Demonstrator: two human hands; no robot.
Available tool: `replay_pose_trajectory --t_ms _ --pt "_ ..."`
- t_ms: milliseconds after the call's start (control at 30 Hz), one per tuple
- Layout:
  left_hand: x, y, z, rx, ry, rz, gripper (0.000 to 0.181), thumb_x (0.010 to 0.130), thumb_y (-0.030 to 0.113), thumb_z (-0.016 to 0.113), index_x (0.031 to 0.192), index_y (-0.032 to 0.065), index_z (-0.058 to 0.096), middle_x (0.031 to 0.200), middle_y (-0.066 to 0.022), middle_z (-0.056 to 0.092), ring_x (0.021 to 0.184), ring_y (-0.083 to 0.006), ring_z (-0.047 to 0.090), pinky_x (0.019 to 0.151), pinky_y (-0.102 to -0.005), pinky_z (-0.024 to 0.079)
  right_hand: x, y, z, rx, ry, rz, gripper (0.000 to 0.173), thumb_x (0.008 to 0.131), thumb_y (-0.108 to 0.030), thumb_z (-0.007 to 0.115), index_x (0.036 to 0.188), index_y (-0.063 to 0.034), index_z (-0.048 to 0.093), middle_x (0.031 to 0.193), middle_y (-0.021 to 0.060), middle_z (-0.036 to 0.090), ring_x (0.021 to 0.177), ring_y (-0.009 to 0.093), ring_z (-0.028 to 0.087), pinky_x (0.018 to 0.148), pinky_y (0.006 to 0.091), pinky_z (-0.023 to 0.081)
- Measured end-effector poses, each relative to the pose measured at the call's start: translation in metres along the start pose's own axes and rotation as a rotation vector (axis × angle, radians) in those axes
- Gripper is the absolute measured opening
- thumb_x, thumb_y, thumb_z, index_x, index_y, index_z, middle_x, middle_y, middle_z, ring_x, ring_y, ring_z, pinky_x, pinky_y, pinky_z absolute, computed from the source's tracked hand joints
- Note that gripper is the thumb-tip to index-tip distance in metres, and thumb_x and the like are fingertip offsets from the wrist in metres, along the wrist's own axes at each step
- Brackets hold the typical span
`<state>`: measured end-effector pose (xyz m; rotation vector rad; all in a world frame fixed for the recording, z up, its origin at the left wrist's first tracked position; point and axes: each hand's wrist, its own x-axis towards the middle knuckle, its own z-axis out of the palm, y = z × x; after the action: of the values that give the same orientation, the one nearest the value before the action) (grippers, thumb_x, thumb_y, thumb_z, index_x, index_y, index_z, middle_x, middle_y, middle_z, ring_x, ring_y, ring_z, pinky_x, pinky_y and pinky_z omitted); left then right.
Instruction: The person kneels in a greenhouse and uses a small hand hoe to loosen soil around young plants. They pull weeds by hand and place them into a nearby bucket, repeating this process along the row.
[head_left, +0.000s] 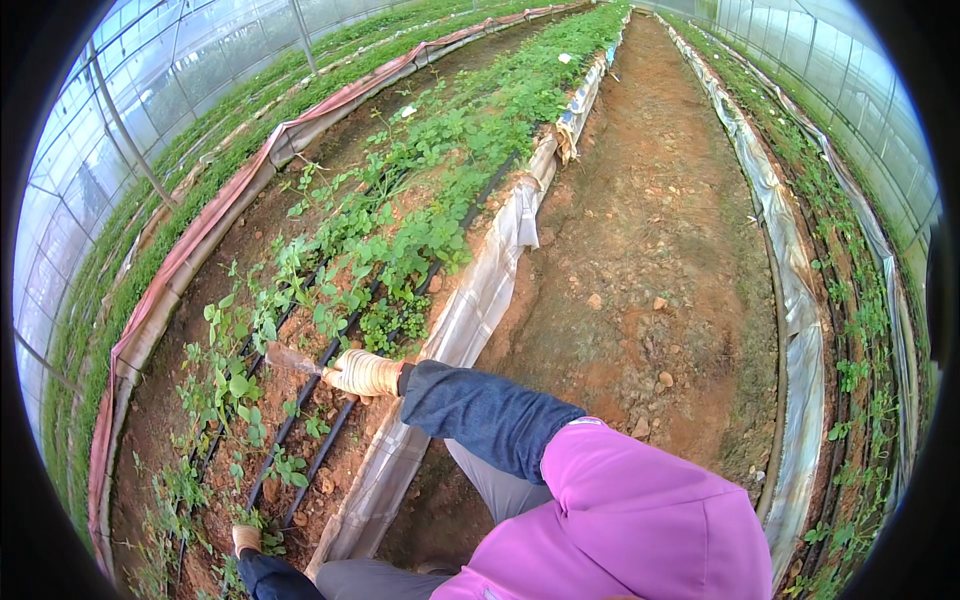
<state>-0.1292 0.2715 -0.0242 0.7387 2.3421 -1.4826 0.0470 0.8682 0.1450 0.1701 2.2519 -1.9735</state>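
My right hand (364, 373), in a striped work glove, grips a small hand tool with a flat, soil-stained blade (291, 358). The blade points left over a raised soil bed (341, 457), across the black drip irrigation lines (283, 427). At the lower left, my gloved left hand (246, 538) is low among leafy green plants (251, 517). Its fingers are mostly hidden, so whether it holds any stems cannot be told. Just beyond the blade grow taller leafy plants (238, 386).
White plastic sheeting (480, 300) edges the bed beside my right forearm. A bare dirt path (622, 315) with scattered stones runs along its right. Pinkish sheeting (187, 270) borders another bed at left. Translucent greenhouse walls (202, 67) and a metal post (124, 127) stand beyond.
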Motion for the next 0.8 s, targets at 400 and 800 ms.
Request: replay_pose_trajectory --t_ms 400,800 --pt "0.002 -0.02 0.002 -0.212 0.011 -0.374 0.015 0.086 0.016 0.06 0.089 0.016 0.075 0.091 -0.0011 0.074 0.087 -0.0206 0.069 0.074 -0.036 0.05 -0.022 0.004 -0.02 0.062 0.061 0.0 0.032 0.098 -0.033 0.05 0.1 -0.0081 0.071 0.056 0.004 0.054 0.037 0.017 0.049 0.034 0.0341 0.039" --pt "-0.071 -0.046 -0.032 -1.366 0.892 -1.049 0.044 0.095 0.037 0.061 0.08 -0.0053 0.057 0.055 -0.0058 0.056 0.048 -0.0212 0.046 0.067 -0.031 0.046 -0.016 0.022 -0.022 0.443 0.301 -0.042 0.036 0.097 -0.035 0.054 0.092 0.0003 0.061 0.062 0.0072 0.058 0.039 0.016 0.05 0.034 0.0327 0.041"
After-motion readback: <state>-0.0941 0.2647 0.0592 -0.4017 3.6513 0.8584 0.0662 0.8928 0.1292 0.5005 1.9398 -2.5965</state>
